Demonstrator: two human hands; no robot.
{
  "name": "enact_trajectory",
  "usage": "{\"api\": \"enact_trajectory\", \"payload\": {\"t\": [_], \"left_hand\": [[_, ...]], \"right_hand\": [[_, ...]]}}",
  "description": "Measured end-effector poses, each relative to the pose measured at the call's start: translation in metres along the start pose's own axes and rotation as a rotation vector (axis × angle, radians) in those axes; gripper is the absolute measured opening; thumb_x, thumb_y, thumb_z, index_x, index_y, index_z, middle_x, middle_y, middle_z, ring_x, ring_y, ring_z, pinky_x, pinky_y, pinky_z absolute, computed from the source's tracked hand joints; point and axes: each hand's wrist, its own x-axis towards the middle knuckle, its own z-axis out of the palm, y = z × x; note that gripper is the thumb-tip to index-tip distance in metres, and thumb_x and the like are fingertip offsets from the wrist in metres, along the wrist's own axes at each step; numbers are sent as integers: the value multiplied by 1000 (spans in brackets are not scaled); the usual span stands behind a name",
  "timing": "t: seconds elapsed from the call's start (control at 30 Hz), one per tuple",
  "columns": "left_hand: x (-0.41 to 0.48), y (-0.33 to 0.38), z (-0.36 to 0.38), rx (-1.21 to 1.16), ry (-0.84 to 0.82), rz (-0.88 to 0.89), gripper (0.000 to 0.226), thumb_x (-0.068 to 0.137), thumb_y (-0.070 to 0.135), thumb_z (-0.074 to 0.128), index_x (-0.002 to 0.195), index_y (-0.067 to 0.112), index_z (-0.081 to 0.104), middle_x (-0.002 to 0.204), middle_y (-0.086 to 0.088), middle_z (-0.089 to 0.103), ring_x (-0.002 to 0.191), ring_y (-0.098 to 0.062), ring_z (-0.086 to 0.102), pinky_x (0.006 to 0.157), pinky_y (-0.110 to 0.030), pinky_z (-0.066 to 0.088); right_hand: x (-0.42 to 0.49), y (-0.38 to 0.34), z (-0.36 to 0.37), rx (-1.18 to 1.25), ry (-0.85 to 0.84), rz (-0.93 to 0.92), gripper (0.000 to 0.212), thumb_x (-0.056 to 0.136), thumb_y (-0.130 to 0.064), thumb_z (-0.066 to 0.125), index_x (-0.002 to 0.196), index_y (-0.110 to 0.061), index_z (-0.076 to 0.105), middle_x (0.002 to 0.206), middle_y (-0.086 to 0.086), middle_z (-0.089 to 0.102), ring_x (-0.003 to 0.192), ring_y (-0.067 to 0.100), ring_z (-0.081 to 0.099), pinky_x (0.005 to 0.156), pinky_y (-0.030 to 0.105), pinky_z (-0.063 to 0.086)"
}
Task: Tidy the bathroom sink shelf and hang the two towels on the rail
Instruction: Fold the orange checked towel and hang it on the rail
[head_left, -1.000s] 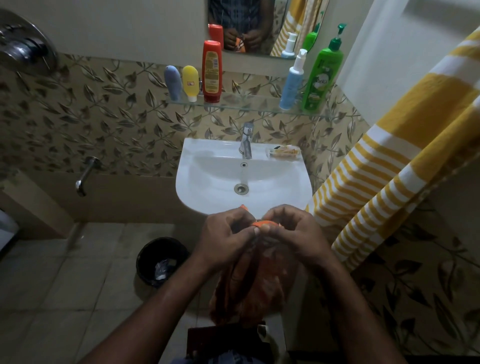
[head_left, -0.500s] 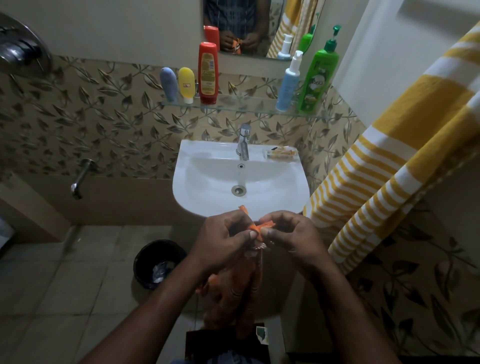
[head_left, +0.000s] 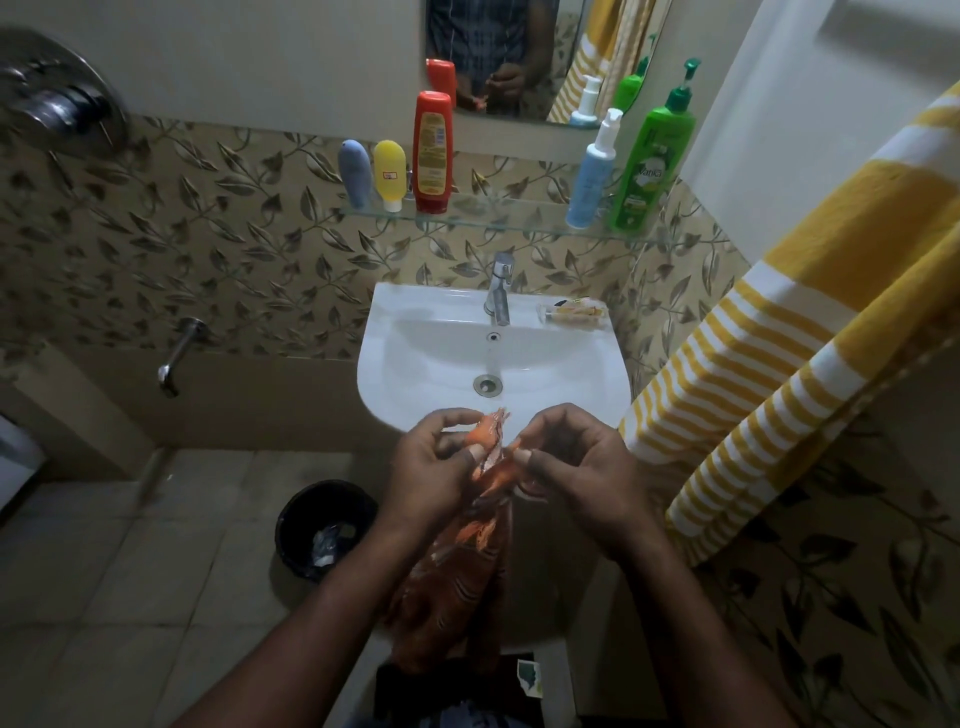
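My left hand (head_left: 436, 467) and right hand (head_left: 576, 467) both pinch the top edge of a crumpled orange patterned towel (head_left: 457, 582), which hangs before the white ceramic sink (head_left: 395, 364).

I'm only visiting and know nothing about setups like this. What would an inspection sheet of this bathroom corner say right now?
Surface: glass shelf carries a blue tube, yellow tube and red bottle at its left, and a pale blue pump bottle and green pump bottle at its right.
Job's things: orange cloth hangs in front of the sink; yellow striped towel hangs at right; rail not seen.
Clutter: packet on the sink's right rim; black bin on the floor.
Grippers: left hand and right hand both pinch the cloth's top.
Cables: nothing seen.
Surroundings: tap, mirror, leaf-patterned tiles.
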Motion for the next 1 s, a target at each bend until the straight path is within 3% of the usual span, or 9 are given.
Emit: {"api": "enact_trajectory", "payload": {"t": [0.13,0.33,0.43,0.63,0.8,1.0], "left_hand": [[0,5,-2,-32,65,-4,33,96,-4,68,120,19,64,94,-6,82,81,-19,80,59,-28,61],[7,-1,-3,-41,94,-19,30,88,-6,78,106,12,62,89,-11,81,79,-25,79,69,-36,63],[8,-2,-2,-44,92,6,27,86,-4,80,97,11,60,85,-14,78,79,-27,77,72,-39,62],[1,5,4,-50,-46,35,25,90,-9,72,90,10,56,71,-6,75,65,-19,72,57,-26,58],[-1,7,5,-94,-107,55,26,92,-9,71,88,11,54,85,-16,79,79,-30,76,70,-36,63],[-3,11,5,-88,-124,82,22,92,-5,73,92,9,55,91,-17,80,87,-30,79,76,-40,64]], "right_hand": [[-1,-3,5,-204,-47,-55,15,90,6,73,90,-8,66,86,13,73,75,26,72,69,39,61],[-1,3,11,-275,5,-65,30,90,4,70,81,-24,65,87,7,75,79,28,74,70,45,62],[-1,2,11,-238,-20,-58,24,91,2,72,84,-20,66,89,12,75,84,36,74,73,53,63],[2,-1,15,-236,15,-82,23,87,-4,75,82,-25,66,90,7,77,84,32,76,76,58,63],[6,-1,8,-223,150,-74,22,83,-10,81,84,-28,68,91,4,79,81,29,79,72,61,64],[5,-1,4,-202,196,-68,24,84,-7,85,87,-21,66,90,9,78,80,32,79,72,60,64]]}}
